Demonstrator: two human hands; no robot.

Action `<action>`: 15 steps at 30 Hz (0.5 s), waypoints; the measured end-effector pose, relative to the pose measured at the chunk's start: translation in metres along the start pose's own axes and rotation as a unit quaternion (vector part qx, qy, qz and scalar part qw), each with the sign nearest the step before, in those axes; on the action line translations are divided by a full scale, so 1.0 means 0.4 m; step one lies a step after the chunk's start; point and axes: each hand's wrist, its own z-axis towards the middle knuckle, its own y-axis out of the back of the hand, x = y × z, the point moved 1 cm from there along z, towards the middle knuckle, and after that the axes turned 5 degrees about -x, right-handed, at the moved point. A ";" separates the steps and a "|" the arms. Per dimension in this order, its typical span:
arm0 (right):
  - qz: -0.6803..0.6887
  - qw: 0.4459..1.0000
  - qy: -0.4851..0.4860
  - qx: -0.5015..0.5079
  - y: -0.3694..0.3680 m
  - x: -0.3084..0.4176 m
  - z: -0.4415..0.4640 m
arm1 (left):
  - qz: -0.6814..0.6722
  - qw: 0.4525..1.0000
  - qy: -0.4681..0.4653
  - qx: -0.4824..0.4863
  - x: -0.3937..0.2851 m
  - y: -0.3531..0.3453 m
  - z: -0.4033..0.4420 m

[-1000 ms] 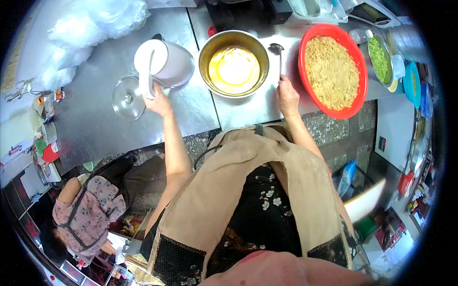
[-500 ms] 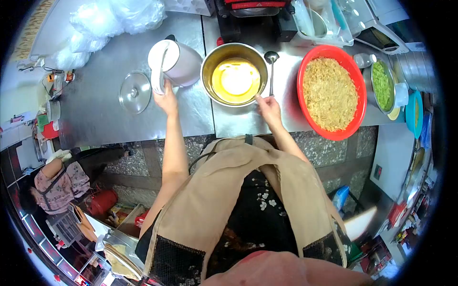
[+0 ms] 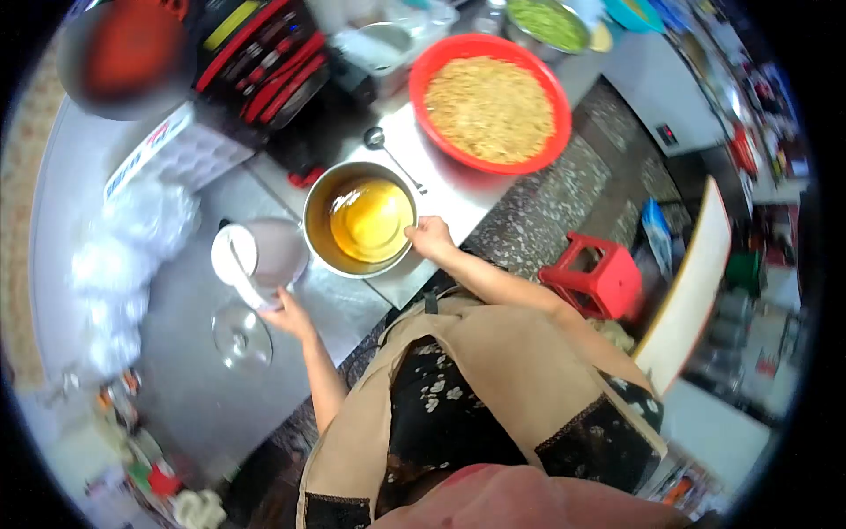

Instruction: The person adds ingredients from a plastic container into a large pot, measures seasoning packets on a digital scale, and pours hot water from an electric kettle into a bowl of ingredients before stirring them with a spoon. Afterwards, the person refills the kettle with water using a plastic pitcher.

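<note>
My left hand (image 3: pixel 289 315) is closed round the handle of a white pitcher (image 3: pixel 275 251), which stands on the steel table. Touching the pitcher's right side is a metal pot (image 3: pixel 317 216) with clear yellow liquid inside. My right hand (image 3: pixel 430 238) pinches the pot's rim at its lower right. A ladle (image 3: pixel 375 138) lies on the table behind the pot. Near my left hand rests a round glass lid (image 3: pixel 241 337). To the upper right, a red basin (image 3: pixel 559 132) holds a heap of yellowish, crumbly food.
A black and red appliance (image 3: pixel 264 66) stands at the back, beside a white carton (image 3: pixel 181 150). Clear plastic bags (image 3: pixel 123 264) lie along the left. Bowl of green shreds (image 3: pixel 551 25) sits beyond the basin. A red stool (image 3: pixel 599 278) stands on the floor at right.
My right hand has let go of the ladle and taken the pot's rim. The pot now touches the pitcher. The view has turned, and the co-worker at lower left is out of sight.
</note>
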 end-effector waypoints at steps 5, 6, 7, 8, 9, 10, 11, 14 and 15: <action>0.024 0.995 0.044 -0.088 0.190 0.027 -0.148 | 0.076 0.951 0.265 0.139 0.131 0.080 -0.069; 0.009 0.994 0.044 -0.098 0.232 0.003 -0.163 | 0.084 0.890 0.406 0.190 0.147 0.084 -0.099; 0.049 0.992 0.054 -0.107 0.282 -0.005 -0.192 | 0.096 0.888 0.401 0.204 0.092 0.070 -0.151; 0.079 0.990 0.047 -0.106 0.351 0.042 -0.243 | 0.110 0.885 0.396 0.217 0.019 0.066 -0.199; 0.119 0.987 0.028 -0.105 0.405 0.045 -0.276 | 0.111 0.885 0.389 0.232 -0.023 0.041 -0.221; 0.156 0.981 0.004 -0.116 0.448 0.012 -0.294 | 0.084 0.853 0.379 0.349 -0.064 -0.001 -0.244; 0.250 0.958 0.028 -0.134 0.474 -0.063 -0.290 | 0.056 0.810 0.364 0.457 -0.108 -0.047 -0.274; 0.360 0.917 -0.065 -0.161 0.635 -0.054 -0.361 | 0.012 0.735 0.217 0.643 -0.264 -0.221 -0.392; 0.377 0.909 -0.079 -0.157 0.681 -0.109 -0.361 | -0.014 0.714 0.180 0.677 -0.275 -0.283 -0.442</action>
